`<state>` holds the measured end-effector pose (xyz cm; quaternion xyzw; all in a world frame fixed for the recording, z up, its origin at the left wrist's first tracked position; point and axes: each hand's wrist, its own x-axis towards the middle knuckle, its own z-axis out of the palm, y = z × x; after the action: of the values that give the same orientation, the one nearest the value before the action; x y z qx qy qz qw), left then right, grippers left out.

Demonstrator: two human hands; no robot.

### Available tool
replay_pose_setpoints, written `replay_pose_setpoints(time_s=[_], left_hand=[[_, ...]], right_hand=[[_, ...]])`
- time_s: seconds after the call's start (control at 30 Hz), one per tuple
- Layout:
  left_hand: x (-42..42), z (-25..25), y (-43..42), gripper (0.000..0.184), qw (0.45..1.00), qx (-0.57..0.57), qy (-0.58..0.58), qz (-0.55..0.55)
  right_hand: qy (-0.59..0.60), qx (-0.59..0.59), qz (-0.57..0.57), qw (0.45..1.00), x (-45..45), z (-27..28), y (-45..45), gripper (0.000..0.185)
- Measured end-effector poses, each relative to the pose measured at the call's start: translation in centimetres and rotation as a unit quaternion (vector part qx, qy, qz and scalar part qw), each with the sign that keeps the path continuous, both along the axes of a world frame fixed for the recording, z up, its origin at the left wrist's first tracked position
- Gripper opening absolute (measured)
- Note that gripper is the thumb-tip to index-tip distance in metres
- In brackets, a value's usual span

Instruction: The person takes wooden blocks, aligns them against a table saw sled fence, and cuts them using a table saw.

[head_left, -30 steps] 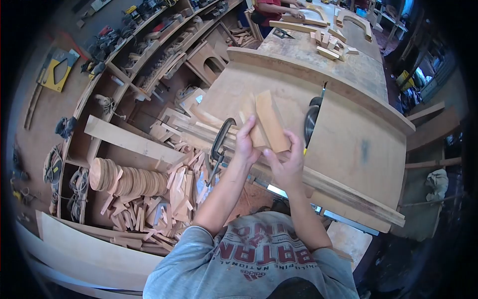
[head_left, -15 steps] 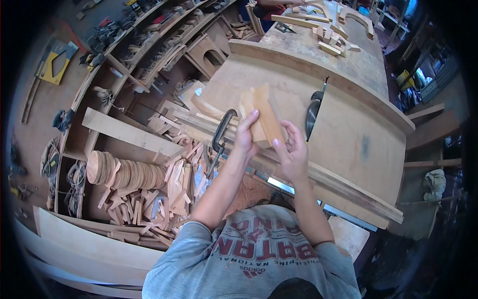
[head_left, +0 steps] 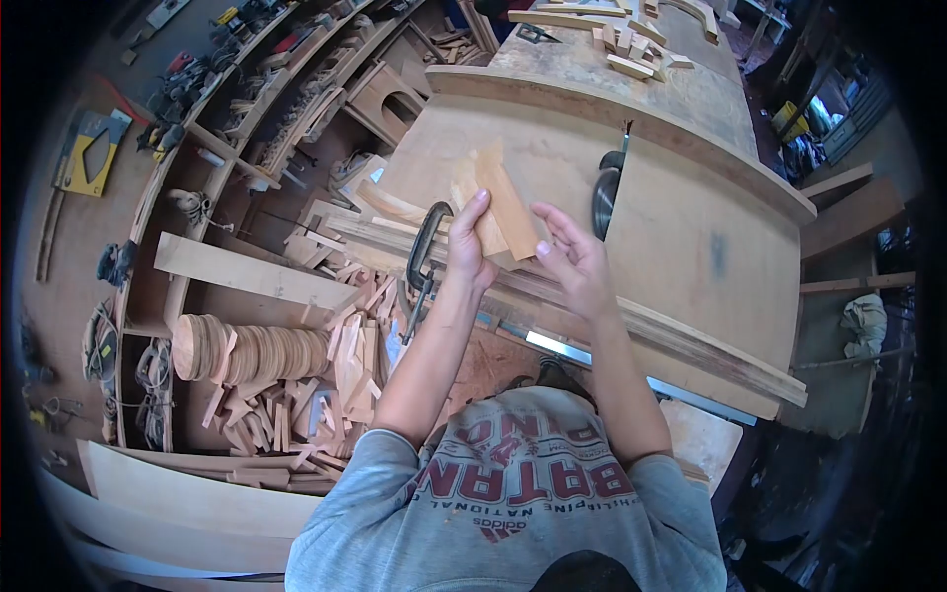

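My left hand (head_left: 468,240) is closed around light-brown wood blocks (head_left: 511,207), its thumb lying along their near side. They look like two angled pieces side by side, tilted above the plywood board (head_left: 552,138). My right hand (head_left: 579,264) is just right of the blocks' lower end, fingers spread. Its thumb tip is at the wood's corner; whether it touches, I cannot tell. Beyond that hand, a dark round saw blade (head_left: 606,192) stands in a slot in the board. A black C-clamp (head_left: 422,255) grips the board's near left edge, beside my left wrist.
Along the board's far side runs a raised wooden fence (head_left: 631,123). Wood offcuts (head_left: 261,414) and a row of stacked wooden discs (head_left: 252,352) lie at left, under a long plank (head_left: 252,271). Several small blocks (head_left: 631,67) rest on the far table.
My right hand has loosened from the blocks and its fingers have spread. The blocks stay in my left hand. The camera view has shifted slightly.
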<state>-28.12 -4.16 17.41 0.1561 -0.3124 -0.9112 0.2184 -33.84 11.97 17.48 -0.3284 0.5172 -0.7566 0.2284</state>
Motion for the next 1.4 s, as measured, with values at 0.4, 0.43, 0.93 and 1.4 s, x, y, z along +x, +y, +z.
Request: replay_pose_setpoints(time_s=[0.4, 0.43, 0.93, 1.4], left_hand=[[-0.3, 0.1, 0.5, 0.045, 1.0, 0.009, -0.009, -0.003], [-0.3, 0.1, 0.6, 0.045, 1.0, 0.01, -0.009, -0.004], [1.1, -1.0, 1.1, 0.052, 0.995, -0.088, -0.025, 0.039], [8.0, -5.9, -0.2, 0.05, 0.995, 0.027, -0.076, 0.066]], right_hand=[[-0.068, 0.017, 0.038, 0.997, -0.3, 0.4, 0.4, 0.057], [-0.067, 0.019, 0.036, 0.997, -0.4, 0.4, 0.5, 0.056], [0.009, 0.071, 0.005, 0.997, 0.9, 0.8, 2.0, 0.054], [-0.209, -0.05, -0.157, 0.964, 4.9, 0.1, -2.1, 0.051]])
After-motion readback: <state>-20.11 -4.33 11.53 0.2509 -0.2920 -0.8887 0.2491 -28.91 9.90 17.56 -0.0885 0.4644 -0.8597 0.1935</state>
